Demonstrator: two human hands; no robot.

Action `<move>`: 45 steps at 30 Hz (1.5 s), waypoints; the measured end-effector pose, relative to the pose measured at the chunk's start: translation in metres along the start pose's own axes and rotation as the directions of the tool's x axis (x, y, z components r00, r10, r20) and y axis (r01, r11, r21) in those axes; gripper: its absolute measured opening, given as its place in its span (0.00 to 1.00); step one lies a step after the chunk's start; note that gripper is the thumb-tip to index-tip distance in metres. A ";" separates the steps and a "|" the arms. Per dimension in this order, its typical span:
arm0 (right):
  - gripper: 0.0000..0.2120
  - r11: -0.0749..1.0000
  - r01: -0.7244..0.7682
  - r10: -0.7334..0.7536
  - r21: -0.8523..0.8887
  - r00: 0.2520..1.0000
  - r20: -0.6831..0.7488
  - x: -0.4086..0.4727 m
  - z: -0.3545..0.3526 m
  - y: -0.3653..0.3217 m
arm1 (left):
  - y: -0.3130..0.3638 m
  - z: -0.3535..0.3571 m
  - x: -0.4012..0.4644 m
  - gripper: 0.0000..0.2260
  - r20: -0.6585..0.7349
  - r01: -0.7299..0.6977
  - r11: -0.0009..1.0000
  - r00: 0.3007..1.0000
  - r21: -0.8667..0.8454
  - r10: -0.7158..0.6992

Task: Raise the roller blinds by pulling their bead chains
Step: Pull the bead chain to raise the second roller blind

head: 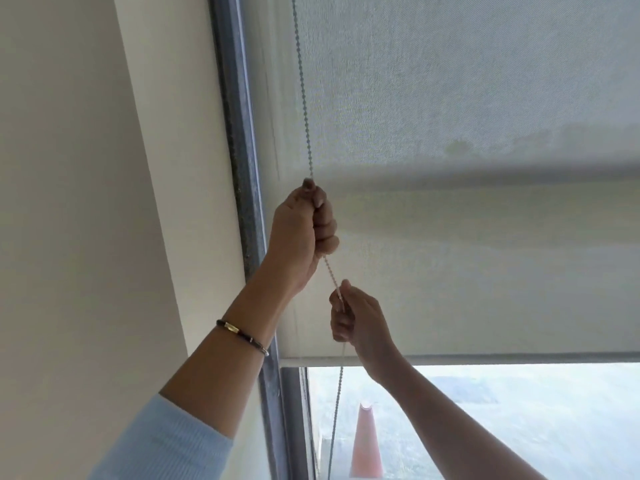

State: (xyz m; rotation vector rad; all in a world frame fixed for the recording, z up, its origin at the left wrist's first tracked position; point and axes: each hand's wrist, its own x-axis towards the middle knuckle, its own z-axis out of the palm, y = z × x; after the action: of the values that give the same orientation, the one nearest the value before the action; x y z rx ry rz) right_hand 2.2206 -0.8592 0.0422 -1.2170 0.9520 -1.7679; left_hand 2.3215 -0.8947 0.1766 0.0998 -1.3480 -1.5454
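At the window's left edge, both hands grip the chain (pixel 304 109).
Left hand (pixel 299 233) is fisted around it above; right hand (pixel 360 323) pinches it below, before the half-lowered blind (pixel 467 133).

The bead chain (pixel 300 81) runs out of the top edge; its upper end is not visible. A stretch of it is concealed inside the closed left hand (pixel 301 233), and another inside the right hand (pixel 358 322). The blind (pixel 467 168) is cut off at the top and right edges. Scenery through the window glass (pixel 519 410) is hazy; the orange tapered shape (pixel 365 445) cannot be identified. Both arms leave the bottom edge.
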 end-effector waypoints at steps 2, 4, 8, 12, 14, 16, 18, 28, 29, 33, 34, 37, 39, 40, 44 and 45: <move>0.22 0.990 -0.092 0.085 -0.104 0.994 -0.067 0.006 -0.012 0.000 | -0.004 -0.004 -0.003 0.19 -0.027 -0.004 1.000 1.000 0.025 0.005; 0.23 0.986 -0.119 0.105 -0.120 0.987 -0.118 0.013 -0.023 -0.011 | -0.008 -0.008 -0.005 0.19 -0.037 -0.003 0.999 0.999 0.047 0.005; 0.24 0.999 -0.013 0.018 0.051 0.995 -0.101 0.029 -0.028 -0.057 | -0.022 -0.013 -0.012 0.19 -0.027 -0.002 0.998 1.000 0.064 0.004; 0.22 0.996 0.058 -0.058 0.067 0.998 -0.003 0.038 -0.014 -0.100 | -0.041 -0.009 -0.022 0.18 -0.014 0.033 0.996 0.999 0.081 -0.032; 0.21 0.995 0.091 -0.092 0.038 0.995 0.047 0.043 -0.004 -0.116 | -0.058 -0.008 -0.030 0.18 -0.030 0.072 0.991 0.997 0.109 -0.069; 0.21 0.992 0.127 -0.127 0.001 0.989 0.077 0.047 0.004 -0.131 | -0.079 -0.011 -0.041 0.18 -0.043 0.119 0.984 0.992 0.130 -0.115; 0.20 0.987 0.159 -0.156 -0.022 0.982 0.107 0.051 0.012 -0.144 | -0.101 -0.017 -0.055 0.19 -0.034 0.166 0.976 0.986 0.138 -0.163; 0.14 0.988 0.150 -0.148 -0.020 0.986 0.081 0.074 0.039 -0.178 | -0.182 -0.049 -0.121 0.20 -0.131 0.408 0.874 0.913 0.262 -0.387; 0.14 0.989 0.147 -0.147 -0.005 0.986 0.080 0.076 0.042 -0.181 | -0.188 -0.050 -0.126 0.20 -0.142 0.432 0.863 0.902 0.262 -0.408; 0.13 0.985 0.169 -0.168 -0.028 0.985 0.048 0.076 0.053 -0.194 | -0.212 -0.056 -0.144 0.24 -0.130 0.436 0.835 0.899 0.335 -0.418; 0.14 0.980 0.192 -0.191 -0.043 0.981 0.031 0.073 0.053 -0.194 | -0.216 -0.057 -0.148 0.25 -0.129 0.430 0.827 0.902 0.363 -0.412; 0.17 0.961 0.276 -0.276 0.000 0.961 -0.018 0.059 0.053 -0.182 | -0.220 -0.060 -0.160 0.23 -0.115 0.428 0.783 0.898 0.451 -0.425; 0.18 0.954 0.293 -0.292 0.060 0.956 -0.019 0.048 0.053 -0.169 | -0.218 -0.065 -0.165 0.21 -0.066 0.425 0.746 0.886 0.512 -0.459; 0.18 0.954 0.287 -0.287 0.087 0.958 -0.009 0.042 0.053 -0.162 | -0.217 -0.069 -0.167 0.22 -0.049 0.423 0.726 0.879 0.542 -0.475; 0.18 0.958 0.245 -0.246 0.149 0.969 -0.016 0.026 0.049 -0.131 | -0.192 -0.073 -0.159 0.14 0.024 0.469 0.639 0.795 0.610 -0.607; 0.18 0.958 0.241 -0.240 0.158 0.970 -0.026 0.023 0.047 -0.124 | -0.183 -0.073 -0.152 0.13 0.014 0.488 0.644 0.791 0.589 -0.612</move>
State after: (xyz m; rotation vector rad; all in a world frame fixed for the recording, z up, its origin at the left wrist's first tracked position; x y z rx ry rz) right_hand 2.2373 -0.8346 0.1730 -1.2659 0.6713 -1.9971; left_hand 2.3245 -0.8661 -0.0707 0.8144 -2.0584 -1.6212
